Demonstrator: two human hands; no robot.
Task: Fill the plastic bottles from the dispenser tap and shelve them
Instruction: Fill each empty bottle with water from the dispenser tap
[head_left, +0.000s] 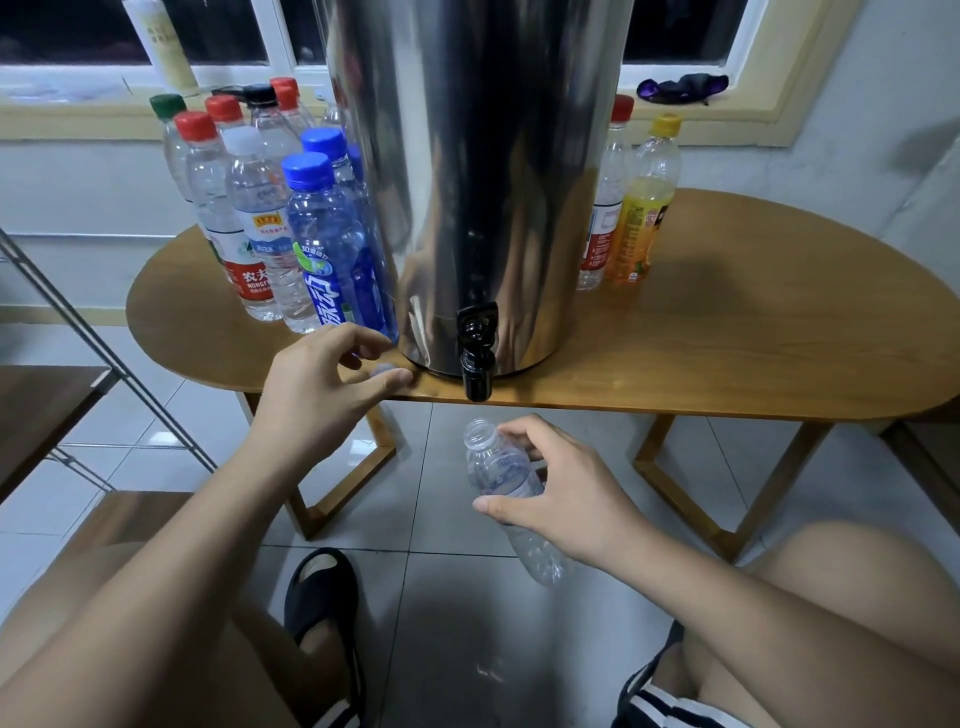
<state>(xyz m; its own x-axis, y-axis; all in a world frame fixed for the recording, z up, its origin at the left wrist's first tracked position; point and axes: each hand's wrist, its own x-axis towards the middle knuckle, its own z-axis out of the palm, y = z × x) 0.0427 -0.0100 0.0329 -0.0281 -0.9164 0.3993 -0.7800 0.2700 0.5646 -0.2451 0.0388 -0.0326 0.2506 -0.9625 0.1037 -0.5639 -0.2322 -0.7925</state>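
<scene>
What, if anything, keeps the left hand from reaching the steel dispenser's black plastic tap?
Likely nothing, so yes: the left hand hovers at the wooden table's edge beside the black plastic tap, bare tabletop between them.

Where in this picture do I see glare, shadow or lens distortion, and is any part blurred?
Head view: the steel dispenser mirrors the room in bright streaks and a dark band; the table edge bows from the wide lens; a soft shadow falls on the floor tiles between the legs; the left hand looks slightly smeared at its fingertips; the right hand and its bottle are sharp.
</scene>
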